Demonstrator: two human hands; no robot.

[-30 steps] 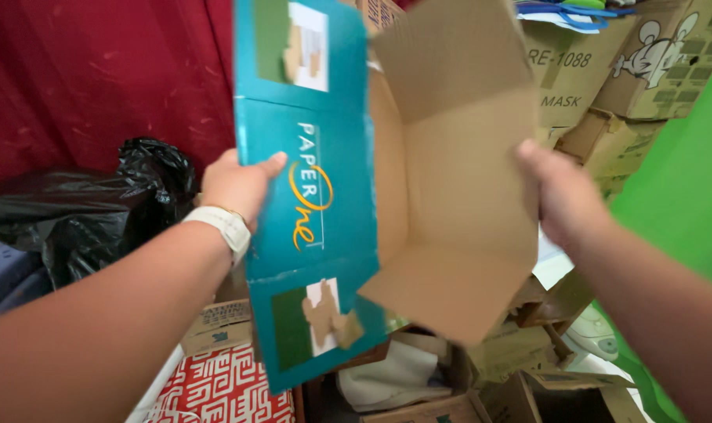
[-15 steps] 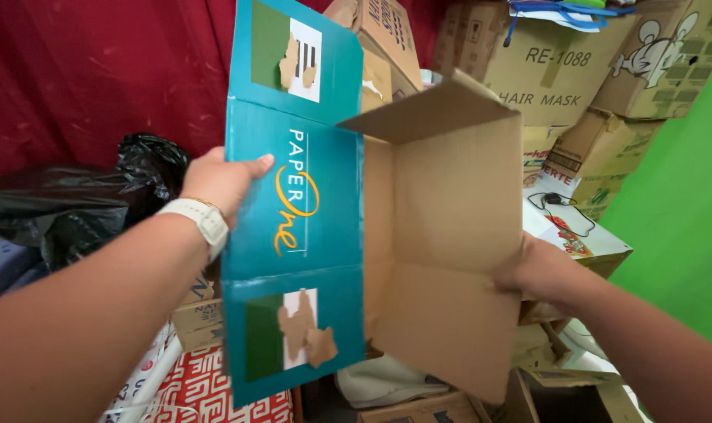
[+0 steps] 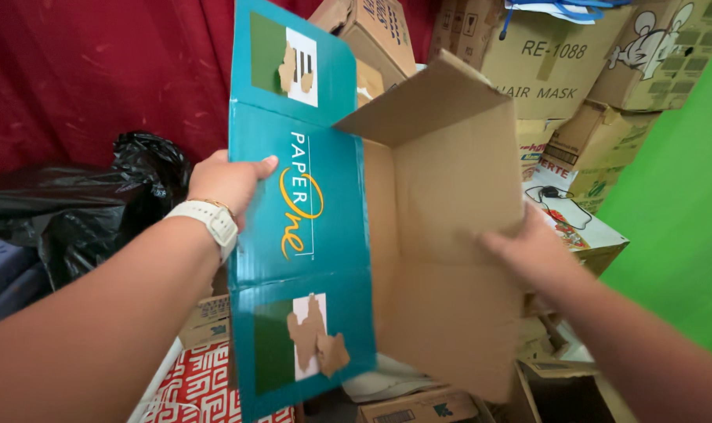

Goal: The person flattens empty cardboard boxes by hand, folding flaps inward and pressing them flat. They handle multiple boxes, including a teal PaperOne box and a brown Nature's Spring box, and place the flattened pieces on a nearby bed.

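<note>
Head view: the person holds a teal cardboard box [image 3: 301,227] upright between both hands, opened into a tube with its flaps loose. The left hand [image 3: 229,182] grips the teal printed outer panel at its left edge, thumb laid across the face, fingers behind; its grip is closed on the panel. A white wristband [image 3: 208,222] sits on that wrist. The right hand [image 3: 528,252] presses flat against the plain brown inner wall [image 3: 450,196] on the far side of the tube, fingers spread; its grip is a wide, open-palmed hold on the board.

Step in hand, as judged: squaring the box open, flaps not yet folded. The next move calls for both walls to be kept parallel while a flap is turned in.

Labels: on the teal flaps above and below the left grip, green and white panels [image 3: 284,53] show torn brown patches. Beyond the right grip stand stacked brown cartons [image 3: 544,70], one with a cartoon print [image 3: 654,47]. Left of the left grip lies a black plastic bag [image 3: 97,204] before a red curtain [image 3: 97,70]. Below it sits a red and white patterned package [image 3: 207,384]. Right of the right grip is a green surface [image 3: 677,204].
</note>
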